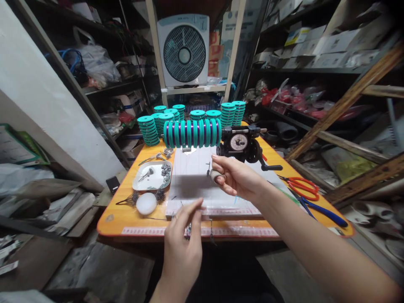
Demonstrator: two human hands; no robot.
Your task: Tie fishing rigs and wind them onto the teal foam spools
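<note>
Curling the left hand (184, 242) near the worktop (110, 219)'s front edge, with a small dark, glinting bit (188, 231) showing between the bent fingers; not revealing whether apart or clamped on it. Holding the right hand (233, 176) farther in, over the white board (189, 197), with fingers curled inward and a pale wrap (217, 176) on one; not showing clearly whether meeting at the tips or pinching something thin. Finding the row of teal spools (176, 134) just beyond, lying level beside the black winder (238, 143). Judging the spools stiff and fairly light singly, heavier as a row, probably smooth and slightly slippery; favouring a hold across the outer rims, sparing the purple windings (205, 132), likely fine and easily nicked. Seeing upright spool stacks (148, 131) behind, then a fan (184, 50) farthest back.
</note>
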